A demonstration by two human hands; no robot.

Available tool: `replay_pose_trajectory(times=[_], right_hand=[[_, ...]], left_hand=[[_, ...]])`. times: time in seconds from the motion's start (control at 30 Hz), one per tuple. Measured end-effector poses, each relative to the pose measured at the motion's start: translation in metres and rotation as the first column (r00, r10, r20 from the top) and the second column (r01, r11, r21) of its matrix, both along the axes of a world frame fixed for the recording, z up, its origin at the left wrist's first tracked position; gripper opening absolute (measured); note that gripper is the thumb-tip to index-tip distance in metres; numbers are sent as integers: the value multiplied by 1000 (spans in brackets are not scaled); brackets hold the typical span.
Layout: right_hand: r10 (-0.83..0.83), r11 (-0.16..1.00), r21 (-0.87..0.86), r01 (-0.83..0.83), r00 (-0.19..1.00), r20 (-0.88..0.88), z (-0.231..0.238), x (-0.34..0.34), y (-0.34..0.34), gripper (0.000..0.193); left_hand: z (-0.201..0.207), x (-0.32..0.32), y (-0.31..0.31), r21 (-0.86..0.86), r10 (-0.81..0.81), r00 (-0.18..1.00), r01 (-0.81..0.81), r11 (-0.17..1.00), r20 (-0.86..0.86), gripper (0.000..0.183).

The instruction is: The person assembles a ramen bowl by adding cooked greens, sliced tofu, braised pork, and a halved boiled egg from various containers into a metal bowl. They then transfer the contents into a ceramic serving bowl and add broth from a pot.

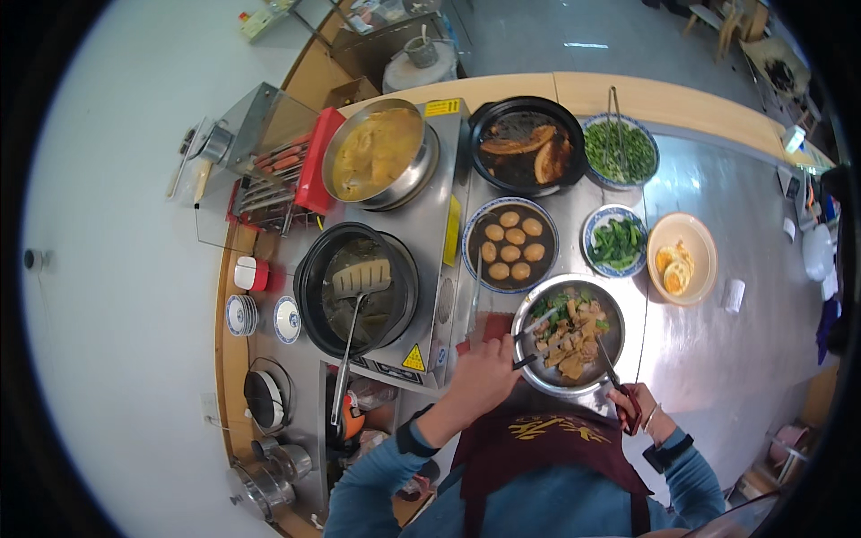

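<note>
My left hand (484,381) is closed around black-gripped tongs (541,320), whose pale tips reach into a steel bowl (527,375). In the bowl lie cut brownish-yellow pieces (574,360) and green leaves (562,305). At the bowl's near right rim, my right hand (639,403) grips red-handled scissors (606,357), blades pointing in among the food. Whether the blades are apart is too small to tell. Right of the bowl stands a cream bowl (705,269) with fried eggs (675,266).
Brown eggs (514,237) sit in dark liquid beyond the steel bowl. A plate of greens (617,240), a black pot of meat (525,148) and chopped greens with tongs (619,148) stand farther back. Left, a burner unit carries a yellow soup pot (378,152) and a black pot (336,305) with a slotted turner.
</note>
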State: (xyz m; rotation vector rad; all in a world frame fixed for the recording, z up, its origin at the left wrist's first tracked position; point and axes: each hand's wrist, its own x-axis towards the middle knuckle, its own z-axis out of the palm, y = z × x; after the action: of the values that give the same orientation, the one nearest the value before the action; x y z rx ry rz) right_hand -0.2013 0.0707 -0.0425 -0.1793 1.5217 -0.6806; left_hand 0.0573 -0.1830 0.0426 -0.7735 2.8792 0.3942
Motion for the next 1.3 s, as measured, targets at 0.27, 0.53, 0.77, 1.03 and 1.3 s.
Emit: replay_pose_trajectory(times=[0.27,0.53,0.77,1.03,1.3], right_hand=[[-51,999,4,51,998,48,25,-3,11,65],[-161,983,-78,165,985,61,56,21,-12,61],[-157,987,-46,155,987,-35,78,42,-49,63],[-240,971,-12,241,962,-129,84,63,-51,73],[-320,947,-20,319,941,-115,81,71,-63,64]], left_hand=[[-20,8,-2,133,78,995,-85,988,59,51],[148,106,-101,28,358,918,-358,933,-171,54],[148,104,-273,-228,563,811,-585,778,-161,48],[93,52,-347,-192,417,907,-419,887,-55,36],[88,80,-378,-142,567,824,-560,816,5,37]])
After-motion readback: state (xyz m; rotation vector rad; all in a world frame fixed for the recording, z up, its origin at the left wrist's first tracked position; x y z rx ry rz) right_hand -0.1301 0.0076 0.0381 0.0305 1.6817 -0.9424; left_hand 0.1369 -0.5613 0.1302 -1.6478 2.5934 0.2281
